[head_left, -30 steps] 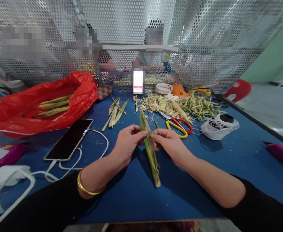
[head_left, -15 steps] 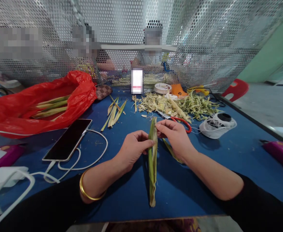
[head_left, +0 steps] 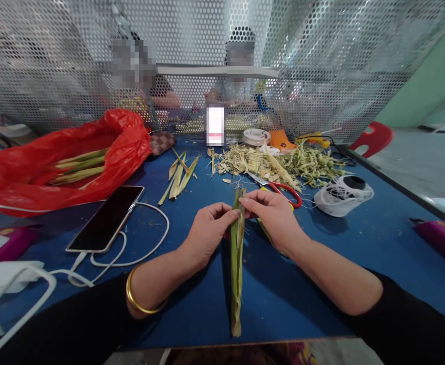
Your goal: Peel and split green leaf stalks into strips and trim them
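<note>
A long green leaf stalk (head_left: 236, 274) stands nearly upright over the blue table (head_left: 192, 304), its lower end near the front edge. My left hand (head_left: 206, 231) pinches its upper part from the left, fingers closed. My right hand (head_left: 273, 215) pinches the top from the right, fingers closed too. A peeled strip (head_left: 265, 231) hangs under my right hand. Red and yellow scissors (head_left: 285, 191) lie just behind my right hand.
A red plastic bag (head_left: 36, 162) with green stalks lies at the left. A phone (head_left: 106, 218) on a white cable lies left of my hands. Cut stalks (head_left: 179, 177), a pile of scraps (head_left: 283, 165) and a white thread spool (head_left: 342, 195) lie farther back. People sit behind the mesh screen.
The stalk has swung from a slant to nearly upright and slid toward me. My right hand rose to its top, peeling a strip off to the right; both hands stay on it.
</note>
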Motion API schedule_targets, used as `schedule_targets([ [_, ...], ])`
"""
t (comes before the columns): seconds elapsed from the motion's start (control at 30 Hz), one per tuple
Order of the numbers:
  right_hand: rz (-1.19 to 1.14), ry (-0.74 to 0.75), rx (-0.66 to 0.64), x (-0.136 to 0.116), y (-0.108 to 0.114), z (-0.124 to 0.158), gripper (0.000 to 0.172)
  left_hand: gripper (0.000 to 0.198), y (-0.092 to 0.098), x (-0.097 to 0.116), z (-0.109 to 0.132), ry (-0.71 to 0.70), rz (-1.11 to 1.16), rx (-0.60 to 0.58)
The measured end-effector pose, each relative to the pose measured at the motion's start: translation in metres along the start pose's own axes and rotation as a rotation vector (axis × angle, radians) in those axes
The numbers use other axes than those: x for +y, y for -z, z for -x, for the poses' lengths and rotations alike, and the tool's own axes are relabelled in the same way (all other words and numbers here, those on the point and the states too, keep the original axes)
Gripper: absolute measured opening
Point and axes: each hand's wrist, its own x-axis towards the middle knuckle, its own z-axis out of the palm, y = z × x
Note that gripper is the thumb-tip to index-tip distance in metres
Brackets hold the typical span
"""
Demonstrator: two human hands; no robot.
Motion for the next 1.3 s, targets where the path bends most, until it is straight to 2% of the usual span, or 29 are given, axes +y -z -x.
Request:
schedule_targets([
  [0.27,0.025,-0.001,0.003,-0.0022,-0.0007,0.0012,0.023,0.024,0.0007,-0.0008,-0.0003,0.035,0.097,0.024],
  [0.73,0.039,0.035,-0.062,-0.0008,-0.0004,0.0017,0.017,0.026,0.0029,-0.0030,-0.0020,0.031,0.070,0.054],
  [1.3,-0.080,0.068,-0.115,-0.0029,-0.0007,0.0044,0.011,0.025,0.0050,-0.0055,-0.0046,0.032,0.089,0.109],
])
